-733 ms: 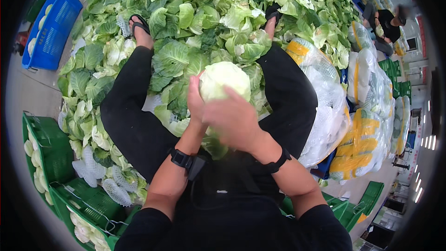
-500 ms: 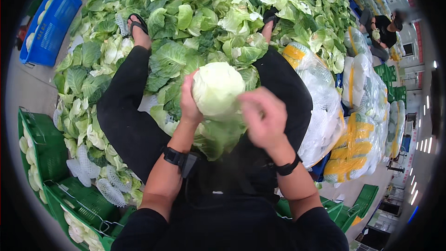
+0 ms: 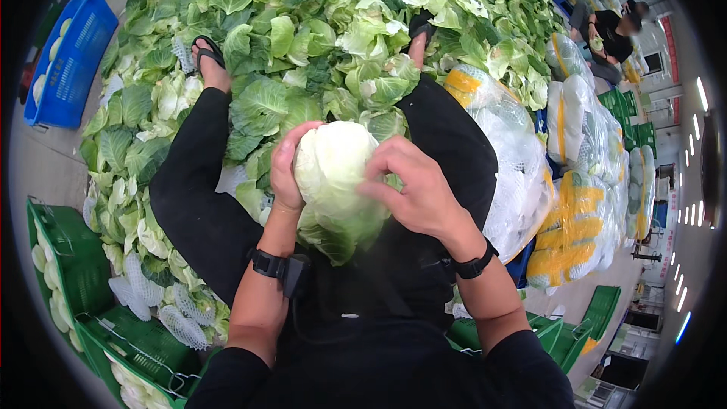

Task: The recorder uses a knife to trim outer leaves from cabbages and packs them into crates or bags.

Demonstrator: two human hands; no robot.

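Note:
A pale green cabbage (image 3: 333,155) is held up between my knees. Cupped around its left side, my left hand (image 3: 288,167) grips it, with the fingers partly hidden behind the head. My right hand (image 3: 409,185) is closed at the cabbage's right side, thumb and fingers bent together on a leaf edge; the fingertips are a little blurred. From the underside of the cabbage a darker green outer leaf (image 3: 337,238) hangs down toward my lap.
Loose cabbage leaves (image 3: 265,106) heap around my feet. Green crates (image 3: 72,254) stand at left, beside white foam nets (image 3: 182,318). A blue crate (image 3: 72,53) is far left. Wrapped cabbage bags (image 3: 572,220) pile at right; another person (image 3: 609,38) sits beyond.
My right hand has moved left and its fingers now meet the cabbage's side. The cabbage and my left hand have shifted slightly left and down, and the cabbage appears turned.

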